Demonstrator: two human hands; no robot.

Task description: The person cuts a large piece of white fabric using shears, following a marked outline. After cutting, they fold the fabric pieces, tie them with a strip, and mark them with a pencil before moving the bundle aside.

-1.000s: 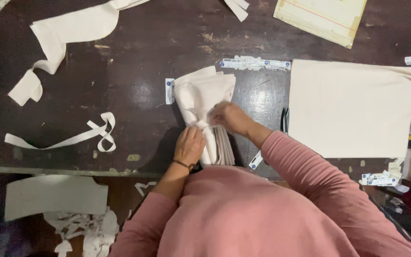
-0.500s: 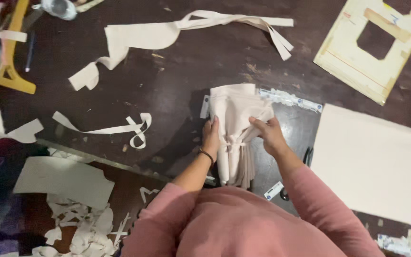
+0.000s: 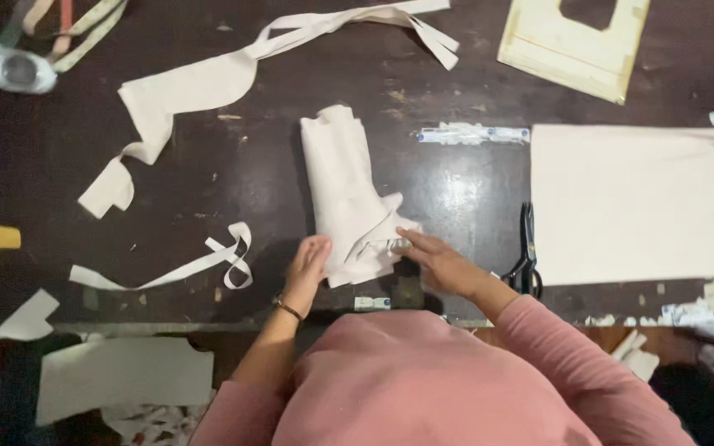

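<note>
The folded cream cloth (image 3: 346, 194) lies mid-table, its near end close to the table's front edge (image 3: 208, 326). Bare dark tabletop lies left of the cloth; black scissors (image 3: 527, 252) lie to its right. My left hand (image 3: 306, 268) rests flat, fingers together, on its near-left corner. My right hand (image 3: 440, 260) presses its near-right edge, fingers extended.

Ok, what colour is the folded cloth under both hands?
Cream, plain with no pattern: the folded cloth shows best in the head view, against the dark table.
</note>
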